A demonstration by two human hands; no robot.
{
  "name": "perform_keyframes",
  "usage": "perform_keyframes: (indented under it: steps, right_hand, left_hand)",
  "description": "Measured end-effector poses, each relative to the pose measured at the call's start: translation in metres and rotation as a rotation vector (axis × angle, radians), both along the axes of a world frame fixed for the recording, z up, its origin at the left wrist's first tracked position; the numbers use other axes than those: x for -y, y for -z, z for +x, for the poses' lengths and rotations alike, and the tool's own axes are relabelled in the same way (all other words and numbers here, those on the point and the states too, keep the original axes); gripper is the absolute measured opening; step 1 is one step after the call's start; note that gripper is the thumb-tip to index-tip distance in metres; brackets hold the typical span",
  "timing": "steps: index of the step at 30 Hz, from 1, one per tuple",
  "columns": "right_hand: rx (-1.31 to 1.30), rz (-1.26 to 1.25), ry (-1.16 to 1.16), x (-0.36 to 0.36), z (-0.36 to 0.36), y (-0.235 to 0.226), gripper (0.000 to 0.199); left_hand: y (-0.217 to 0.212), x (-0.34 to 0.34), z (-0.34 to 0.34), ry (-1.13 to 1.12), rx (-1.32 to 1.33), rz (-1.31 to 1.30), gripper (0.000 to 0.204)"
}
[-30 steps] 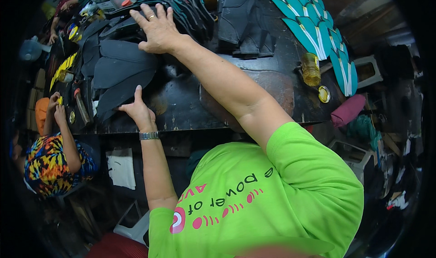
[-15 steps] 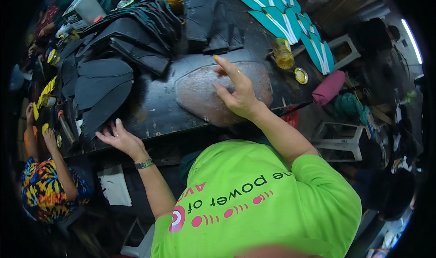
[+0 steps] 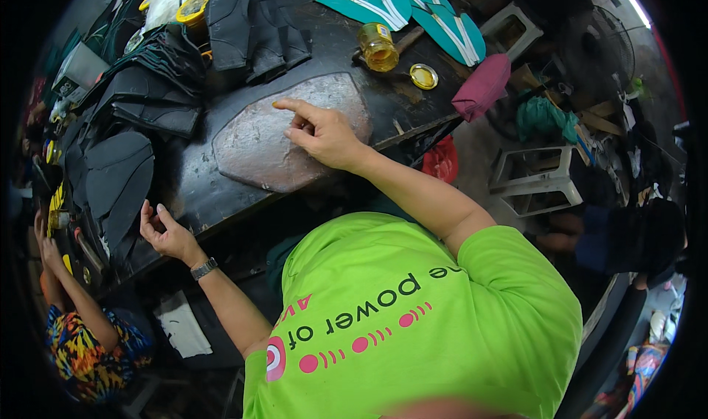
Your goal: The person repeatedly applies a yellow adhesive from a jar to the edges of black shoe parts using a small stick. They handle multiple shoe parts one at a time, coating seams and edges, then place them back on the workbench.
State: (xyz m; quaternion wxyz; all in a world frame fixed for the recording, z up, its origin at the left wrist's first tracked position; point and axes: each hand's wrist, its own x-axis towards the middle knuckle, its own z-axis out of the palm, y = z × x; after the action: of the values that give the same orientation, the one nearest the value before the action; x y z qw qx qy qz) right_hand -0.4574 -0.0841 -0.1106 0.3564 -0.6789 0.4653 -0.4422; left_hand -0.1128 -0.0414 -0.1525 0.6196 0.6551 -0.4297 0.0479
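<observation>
My right hand (image 3: 322,133) hovers over or rests on a flat brownish slab (image 3: 258,150) with cut corners; which of the two, I cannot tell. Its index finger is stretched out with a yellow smear on the tip, the thumb is apart below it, and no object shows in the hand. At the table's front edge my left hand (image 3: 168,232) is open and empty, fingers loosely bent. Just beyond its fingertips lies a stack of black rounded panels (image 3: 119,179) with seam lines.
An open jar of yellow paste (image 3: 378,49) stands behind the slab, its lid (image 3: 423,76) beside it. Teal white-striped pieces (image 3: 369,5) and black pieces (image 3: 158,95) lie at the back. A maroon roll (image 3: 483,87) sits at the right edge. A co-worker's hands (image 3: 46,246) are at left.
The view has swung, so the table's things sit further left in it. My left hand's fingers are more bent, and my right hand's fingers and thumb have come closer together.
</observation>
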Motion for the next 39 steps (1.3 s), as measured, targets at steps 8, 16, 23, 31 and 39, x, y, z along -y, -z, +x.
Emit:
perform_keyframes:
  steps: [8, 16, 23, 31, 39]
  right_hand:
    - [-0.009, -0.035, 0.011, -0.002, 0.000, -0.005, 0.043]
    - [0.001, -0.094, -0.001, -0.003, -0.001, -0.001, 0.034]
    - [0.060, -0.086, -0.009, -0.003, -0.004, 0.002, 0.029]
    - [0.081, -0.040, -0.015, -0.004, -0.005, 0.000, 0.035]
    - [0.143, 0.033, -0.021, -0.002, -0.003, 0.001, 0.046]
  left_hand:
    - [0.000, 0.004, -0.004, 0.069, 0.093, 0.070, 0.018]
    - [-0.002, 0.005, -0.009, 0.134, 0.047, 0.116, 0.016]
    - [-0.005, 0.004, -0.013, 0.094, 0.102, 0.193, 0.016]
    - [-0.010, 0.003, -0.020, 0.142, 0.123, 0.227, 0.017]
    - [-0.014, 0.001, -0.022, 0.167, 0.149, 0.259, 0.015]
